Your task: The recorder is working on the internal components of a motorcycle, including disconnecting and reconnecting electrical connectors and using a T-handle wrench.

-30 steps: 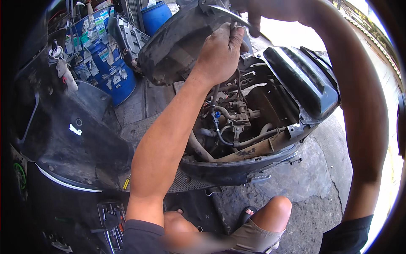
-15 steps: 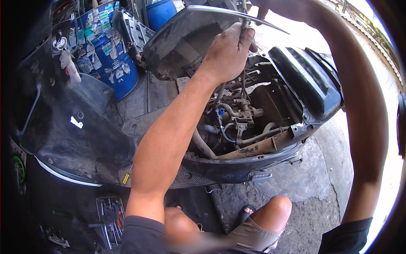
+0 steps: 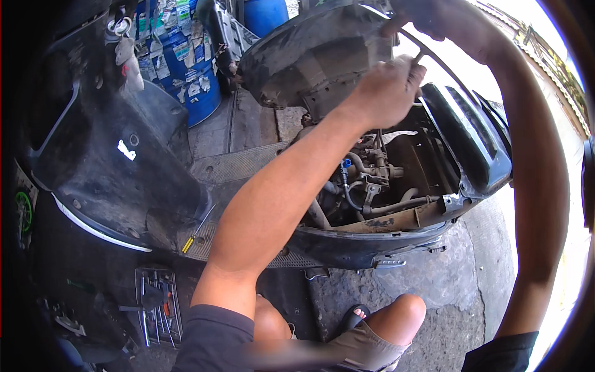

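My left hand (image 3: 390,92) is raised over the open body of a black scooter (image 3: 260,183), its fingers closed around a thin dark rod (image 3: 419,54) whose tip pokes up past them. Across the rod runs a long, narrow, curved strip (image 3: 447,73), sloping down toward the scooter's rear. At the upper edge my right hand (image 3: 437,18) is bent over, in shadow, its fingers curled close to the strip's upper end; what they grip is hidden. Below my left hand the engine bay lies exposed, with hoses, brackets and a small blue connector (image 3: 347,163).
A dark hollow shell (image 3: 310,59) leans beyond the engine bay. The yellow-handled screwdriver (image 3: 191,243) lies on the footboard. On the ground at lower left sits a tray of tools (image 3: 158,307). Blue drums (image 3: 204,99) stand at the back; a glossy black tail panel (image 3: 468,139) is at right.
My left hand has moved right and slightly lower in view. The curved strip has swung from nearly level to a steep slope down to the right. The whole view has shifted a little.
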Demonstrator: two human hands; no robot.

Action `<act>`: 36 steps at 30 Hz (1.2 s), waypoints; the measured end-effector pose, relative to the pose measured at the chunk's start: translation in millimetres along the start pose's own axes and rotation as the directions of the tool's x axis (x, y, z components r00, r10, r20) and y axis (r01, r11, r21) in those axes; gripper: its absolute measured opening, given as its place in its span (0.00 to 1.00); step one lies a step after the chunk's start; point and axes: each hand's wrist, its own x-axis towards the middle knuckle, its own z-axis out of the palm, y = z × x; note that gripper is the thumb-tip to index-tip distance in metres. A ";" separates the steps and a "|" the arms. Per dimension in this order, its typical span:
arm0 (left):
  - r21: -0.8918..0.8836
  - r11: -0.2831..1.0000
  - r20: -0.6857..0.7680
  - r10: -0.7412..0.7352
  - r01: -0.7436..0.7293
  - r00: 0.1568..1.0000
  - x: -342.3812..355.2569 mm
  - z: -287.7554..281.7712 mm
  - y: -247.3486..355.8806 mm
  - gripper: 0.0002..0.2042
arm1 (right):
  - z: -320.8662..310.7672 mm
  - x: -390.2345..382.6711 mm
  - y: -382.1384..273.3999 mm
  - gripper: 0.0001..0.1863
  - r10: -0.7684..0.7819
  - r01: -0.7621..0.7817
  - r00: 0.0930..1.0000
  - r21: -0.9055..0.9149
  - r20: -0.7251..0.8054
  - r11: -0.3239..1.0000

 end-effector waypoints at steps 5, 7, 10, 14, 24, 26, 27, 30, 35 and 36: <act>-0.012 0.990 -0.010 -0.142 0.142 0.990 -4.0 -32.4 -1.7 0.21 | -1.3 -38.1 10.8 0.14 -0.047 0.054 0.995 -0.076 0.091 0.996; 0.030 0.996 -0.066 -0.077 0.079 0.995 1.7 -20.6 -13.3 0.21 | -7.6 -32.9 -40.0 0.11 0.473 -0.472 0.878 0.317 0.079 0.823; 0.069 0.998 -0.035 0.007 -0.004 0.999 -0.2 -17.2 -16.9 0.21 | 9.7 -27.5 -1.5 0.11 0.042 -0.045 0.994 -0.019 -0.102 0.999; 0.072 0.997 0.004 -0.036 0.036 0.999 -7.7 -24.8 -11.1 0.21 | 17.2 -33.5 -14.0 0.17 0.031 -0.066 0.964 -0.125 -0.264 0.990; 0.103 0.995 0.019 -0.011 0.009 1.000 -9.1 -21.3 -12.6 0.22 | 20.2 -25.5 -40.1 0.18 0.513 -0.526 0.840 -0.035 -0.180 0.850; 0.086 0.996 -0.036 0.010 -0.007 0.999 -9.4 -29.1 -14.3 0.22 | 11.5 -34.1 -27.7 0.23 0.324 -0.344 0.935 -0.147 -0.143 0.928; 0.095 0.995 -0.013 -0.026 0.027 1.000 -9.0 -34.5 -12.5 0.22 | 5.8 -41.0 -8.8 0.25 0.110 -0.134 0.989 -0.261 -0.104 0.956; 0.133 0.990 0.031 -0.059 0.054 0.998 -10.4 -37.6 -15.5 0.23 | 25.5 -43.6 -28.1 0.27 -0.164 0.125 0.986 -0.516 -0.030 0.848; 0.086 0.996 0.053 0.011 -0.015 0.999 -14.3 -32.8 -18.9 0.22 | 59.5 -32.2 -32.7 0.26 -0.254 0.108 0.955 -0.621 -0.151 0.776; 0.090 0.996 0.055 0.009 -0.014 0.998 -14.8 -31.5 -19.9 0.22 | 62.3 -28.7 -35.5 0.29 0.013 -0.111 0.985 -0.575 -0.172 0.810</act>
